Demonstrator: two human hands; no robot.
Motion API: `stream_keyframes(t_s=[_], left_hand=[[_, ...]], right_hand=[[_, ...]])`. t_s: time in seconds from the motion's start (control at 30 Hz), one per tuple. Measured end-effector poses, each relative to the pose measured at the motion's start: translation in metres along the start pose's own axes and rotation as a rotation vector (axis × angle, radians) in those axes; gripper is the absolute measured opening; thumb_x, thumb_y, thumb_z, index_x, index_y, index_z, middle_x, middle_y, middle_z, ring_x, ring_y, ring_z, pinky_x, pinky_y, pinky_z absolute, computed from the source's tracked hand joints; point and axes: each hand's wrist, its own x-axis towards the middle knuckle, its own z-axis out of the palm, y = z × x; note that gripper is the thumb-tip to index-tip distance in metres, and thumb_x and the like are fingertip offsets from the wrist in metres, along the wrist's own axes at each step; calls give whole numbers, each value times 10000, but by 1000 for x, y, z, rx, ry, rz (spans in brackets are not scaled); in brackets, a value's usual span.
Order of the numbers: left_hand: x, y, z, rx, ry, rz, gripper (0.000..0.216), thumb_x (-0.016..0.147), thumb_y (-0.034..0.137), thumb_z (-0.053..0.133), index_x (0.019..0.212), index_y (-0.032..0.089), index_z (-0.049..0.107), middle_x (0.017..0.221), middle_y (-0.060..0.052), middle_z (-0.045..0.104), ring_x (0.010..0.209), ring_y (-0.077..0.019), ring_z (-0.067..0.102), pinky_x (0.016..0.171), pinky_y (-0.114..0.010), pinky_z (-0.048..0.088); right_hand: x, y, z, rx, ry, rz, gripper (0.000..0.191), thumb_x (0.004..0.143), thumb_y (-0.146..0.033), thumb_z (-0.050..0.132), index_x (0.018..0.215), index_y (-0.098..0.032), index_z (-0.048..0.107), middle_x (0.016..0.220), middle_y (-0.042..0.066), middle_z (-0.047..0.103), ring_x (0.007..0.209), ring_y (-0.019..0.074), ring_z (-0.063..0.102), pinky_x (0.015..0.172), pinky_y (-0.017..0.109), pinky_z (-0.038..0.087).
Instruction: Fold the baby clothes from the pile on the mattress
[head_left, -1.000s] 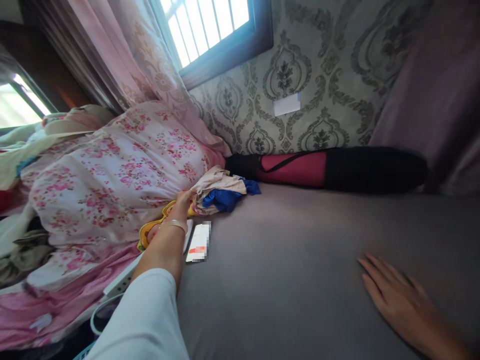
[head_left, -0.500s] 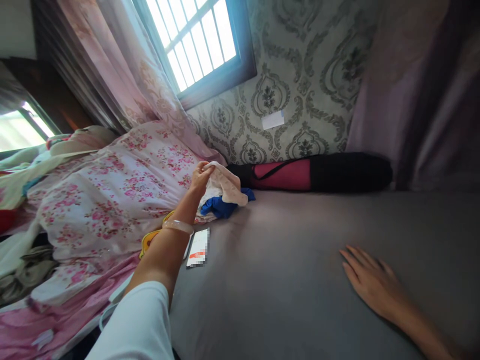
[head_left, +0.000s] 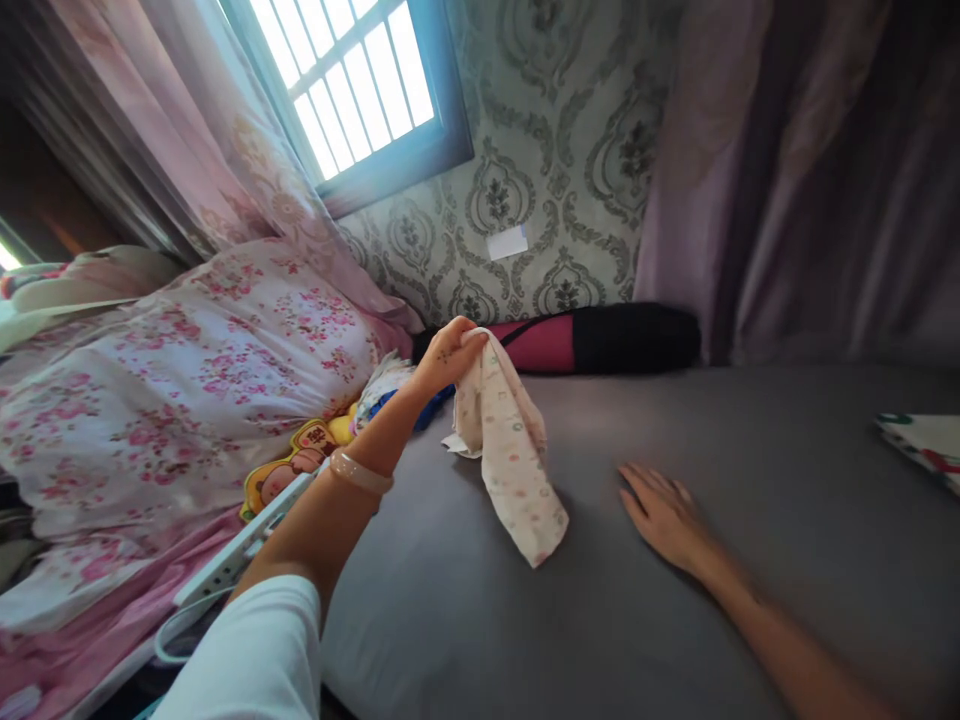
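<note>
My left hand [head_left: 450, 355] is closed on the upper end of a cream cloth [head_left: 517, 450] with a small coloured print. The cloth hangs down from my fingers over the grey bed sheet [head_left: 600, 610], its lower corner pointing towards me. Just behind my left wrist, a blue cloth [head_left: 431, 412] and a white crumpled one [head_left: 386, 385] lie in a heap, partly covered by my arm. My right hand [head_left: 664, 515] rests palm down on the sheet, fingers stretched out, holding nothing.
A black and dark red long bag [head_left: 637, 338] lies along the wall. Left of my arm are a yellow cartoon item [head_left: 281, 475], a white power strip [head_left: 240, 550] and a floral bedspread [head_left: 172, 390]. A folded patterned item [head_left: 922, 445] sits at the right edge.
My left hand has lifted the cream cloth off the heap and brought it right and nearer, so it hangs longer. The view has turned right. The phone is now out of sight.
</note>
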Motion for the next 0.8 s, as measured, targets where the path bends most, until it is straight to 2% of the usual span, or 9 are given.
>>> stream_keyframes(t_s=[0.13, 0.2, 0.3, 0.4, 0.5, 0.6, 0.67, 0.8], left_hand=[[-12, 9, 33, -137, -19, 9, 156, 793, 278, 689, 914, 193, 638, 712, -10, 600, 617, -139, 541, 563, -265, 412], [-17, 10, 47, -259, -67, -45, 236, 787, 319, 700, 986, 200, 656, 786, -49, 659, 705, -194, 613, 626, -308, 467], [-24, 12, 66, -415, -147, -168, 265, 783, 390, 705, 995, 235, 667, 851, -81, 698, 799, -249, 666, 674, -351, 516], [-30, 14, 86, -570, -220, -270, 211, 830, 332, 658, 1010, 226, 634, 836, -61, 691, 714, -197, 678, 641, -318, 537], [-39, 17, 107, -702, -296, -351, 169, 866, 220, 601, 1030, 185, 577, 831, -40, 673, 645, -160, 674, 663, -328, 562], [-47, 19, 126, -814, -318, -410, 186, 883, 147, 551, 1067, 175, 538, 857, -47, 669, 685, -178, 695, 756, -413, 578], [-53, 21, 138, -877, -319, -439, 202, 881, 96, 519, 1068, 172, 529, 857, -48, 668, 699, -184, 699, 802, -453, 572], [-65, 25, 159, -979, -344, -501, 209, 862, 41, 491, 1029, 160, 532, 847, -48, 669, 706, -182, 704, 833, -446, 571]], right_hand=[[3, 0, -12, 158, 13, 19, 468, 922, -341, 316, 1287, -194, 568, 1315, 145, 606, 1212, 287, 572, 1025, 479, 440], [7, -4, -24, 260, 60, 54, 438, 915, -337, 350, 1255, -181, 579, 1262, 147, 634, 1163, 276, 605, 994, 442, 466], [14, -19, -47, 412, 161, 163, 350, 904, -349, 396, 1133, -209, 621, 1084, 120, 699, 1000, 263, 667, 899, 426, 498], [18, -41, -73, 558, 190, 253, 277, 898, -380, 444, 1017, -214, 631, 876, 83, 707, 790, 236, 674, 779, 397, 501], [20, -62, -95, 731, 259, 276, 220, 869, -404, 510, 940, -228, 622, 760, 43, 671, 688, 204, 638, 721, 354, 482], [19, -79, -109, 846, 266, 279, 170, 856, -395, 542, 910, -243, 594, 765, 31, 660, 675, 189, 626, 696, 324, 474], [19, -85, -113, 825, 246, 292, 149, 850, -392, 562, 890, -248, 563, 817, 35, 667, 722, 193, 632, 709, 317, 472], [19, -86, -112, 764, 193, 374, 221, 821, -423, 619, 900, -254, 500, 871, 40, 670, 755, 198, 626, 713, 316, 480]])
